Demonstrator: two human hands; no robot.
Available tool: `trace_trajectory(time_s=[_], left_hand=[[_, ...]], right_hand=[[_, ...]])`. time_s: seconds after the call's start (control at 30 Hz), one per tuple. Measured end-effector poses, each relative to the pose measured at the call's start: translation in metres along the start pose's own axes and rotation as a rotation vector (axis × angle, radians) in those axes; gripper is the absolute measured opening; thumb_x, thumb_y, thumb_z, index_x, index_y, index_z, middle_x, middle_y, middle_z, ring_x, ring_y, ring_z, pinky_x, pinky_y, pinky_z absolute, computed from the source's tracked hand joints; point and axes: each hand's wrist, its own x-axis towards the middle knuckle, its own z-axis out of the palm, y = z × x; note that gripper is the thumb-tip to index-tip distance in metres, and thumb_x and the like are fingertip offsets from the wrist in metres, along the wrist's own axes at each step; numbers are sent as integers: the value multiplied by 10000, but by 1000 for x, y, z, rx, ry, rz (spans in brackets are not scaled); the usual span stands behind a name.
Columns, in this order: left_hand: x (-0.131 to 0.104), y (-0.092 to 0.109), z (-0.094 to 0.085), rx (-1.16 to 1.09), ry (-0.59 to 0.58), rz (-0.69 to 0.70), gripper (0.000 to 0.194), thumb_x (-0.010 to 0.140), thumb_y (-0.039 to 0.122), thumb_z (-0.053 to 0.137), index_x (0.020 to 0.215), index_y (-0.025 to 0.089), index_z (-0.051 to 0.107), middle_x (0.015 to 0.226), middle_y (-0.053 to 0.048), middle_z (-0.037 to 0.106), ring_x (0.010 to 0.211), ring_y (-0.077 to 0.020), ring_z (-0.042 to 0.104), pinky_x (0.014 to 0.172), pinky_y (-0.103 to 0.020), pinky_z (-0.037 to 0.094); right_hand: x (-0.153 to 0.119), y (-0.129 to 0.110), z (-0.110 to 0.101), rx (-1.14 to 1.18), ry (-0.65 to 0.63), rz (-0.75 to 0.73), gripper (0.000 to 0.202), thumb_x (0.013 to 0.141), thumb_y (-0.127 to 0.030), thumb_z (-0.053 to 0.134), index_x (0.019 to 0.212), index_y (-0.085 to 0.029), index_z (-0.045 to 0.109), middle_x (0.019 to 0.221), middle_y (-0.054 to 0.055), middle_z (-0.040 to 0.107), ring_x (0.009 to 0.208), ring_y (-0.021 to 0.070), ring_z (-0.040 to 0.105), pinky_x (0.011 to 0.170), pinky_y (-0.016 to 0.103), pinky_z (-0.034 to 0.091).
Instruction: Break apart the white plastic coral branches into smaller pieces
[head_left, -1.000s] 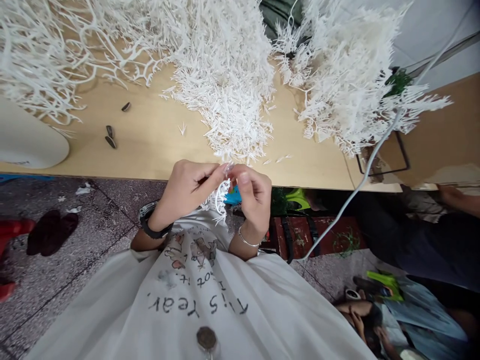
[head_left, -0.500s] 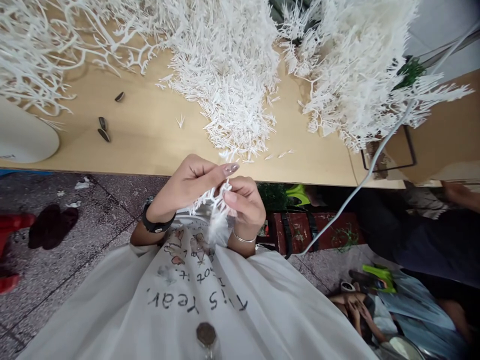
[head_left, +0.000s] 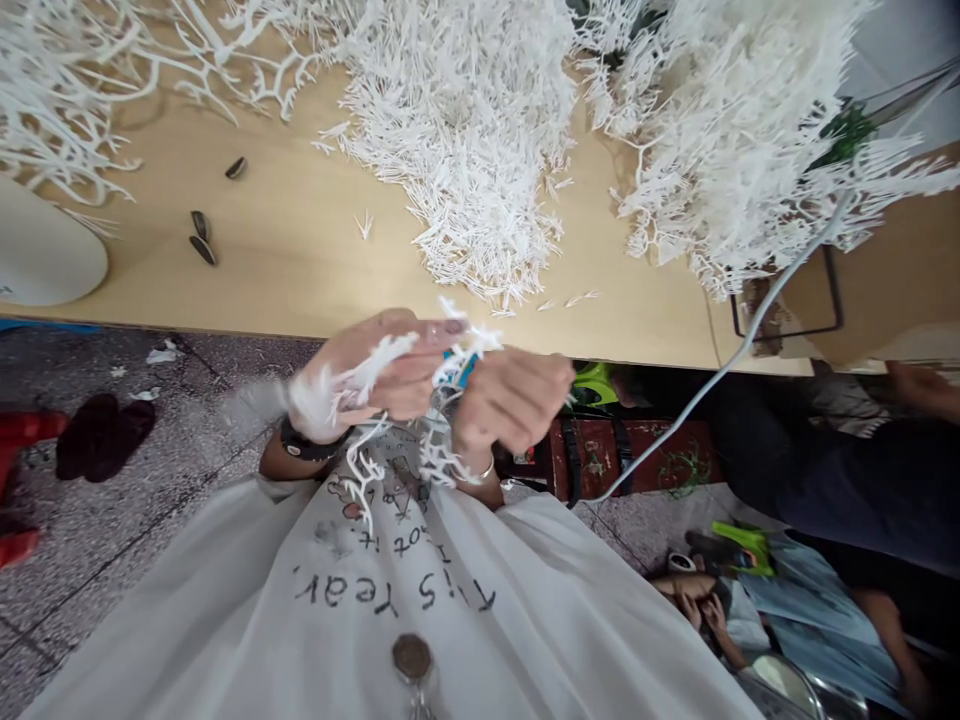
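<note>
My left hand (head_left: 382,370), with a black band at the wrist, is closed on a white branching plastic sprig (head_left: 382,360) that trails back over its knuckles. My right hand (head_left: 517,395), wearing a thin bracelet, is curled shut beside it, its fingers turned down. Between the two hands more white sprig tips (head_left: 472,345) stick up, and strands dangle below, in front of my printed white apron (head_left: 360,620). Motion smears parts of both hands. On the table (head_left: 285,230), just beyond them, lies a heap of small cut white sprigs (head_left: 480,200).
Larger white branch piles lie at the left (head_left: 60,90) and right (head_left: 735,130). Several dark seeds (head_left: 202,250) and a white cylinder (head_left: 45,250) are on the left. A pale cable (head_left: 697,400) crosses at the right. Another person's hands (head_left: 705,610) are at lower right.
My hands have moved slightly apart and the right one has turned over, knuckles up. The white sprig has swung up across my left hand, with strands now hanging lower.
</note>
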Motion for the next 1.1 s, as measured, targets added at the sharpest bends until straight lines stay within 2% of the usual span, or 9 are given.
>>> trace_trajectory(time_s=[0.17,0.3,0.4,0.43,0.5,0.57,0.7,0.77,1.1], left_hand=[[1,-1,-2,185,372,252,589,831,394,639,401,163,311,321,75,245,272,-18,185,296,-231,119],[4,-9,-5,360,508,417,626,850,423,615,405,160,262,346,79,241,312,-14,185,347,-211,306],[7,-11,-8,507,527,470,625,865,469,575,408,165,276,363,82,281,331,-17,202,485,-245,471],[8,-11,-8,552,533,483,618,877,469,557,409,166,289,366,81,288,330,-17,213,508,-251,486],[10,-10,-6,631,558,510,600,900,436,533,413,164,313,368,78,293,329,-19,221,477,-236,456],[11,-9,-2,708,598,551,578,917,374,523,417,159,328,372,71,286,337,-22,225,396,-212,346],[12,-10,1,888,639,670,511,905,265,546,452,149,340,416,63,262,379,-28,226,362,-223,170],[11,-10,0,930,632,651,501,874,267,593,464,148,332,431,63,244,396,-30,214,366,-229,137],[6,-9,11,27,142,159,560,878,384,579,435,158,321,364,58,290,306,-30,240,318,-228,176]], right_hand=[[-4,-24,-36,-240,312,-161,340,903,-505,421,723,-235,522,548,-54,317,394,76,329,384,216,299],[12,-37,-57,-375,740,-471,347,960,-437,295,724,-251,469,566,-58,266,379,79,278,400,223,297],[31,-39,-66,-749,961,-465,83,894,-325,511,936,-255,529,819,10,517,698,140,544,654,311,455],[36,-38,-67,-880,968,-409,181,866,-305,560,1034,-248,526,980,49,553,867,176,567,764,358,456],[41,-38,-60,-973,953,-317,269,864,-313,569,1112,-224,519,1134,91,549,1020,208,542,866,402,424],[41,-38,-45,-839,888,-276,167,914,-339,492,973,-202,567,973,67,597,911,171,567,811,352,432],[31,-42,-9,-453,460,-176,359,938,-471,396,750,-195,528,649,-20,498,603,94,470,591,252,386],[25,-43,0,-362,384,-118,341,923,-443,453,693,-194,488,592,-44,420,532,75,378,520,234,327],[19,-26,5,620,-49,-211,473,924,-342,440,497,-200,296,329,-121,202,234,-2,174,284,131,170]])
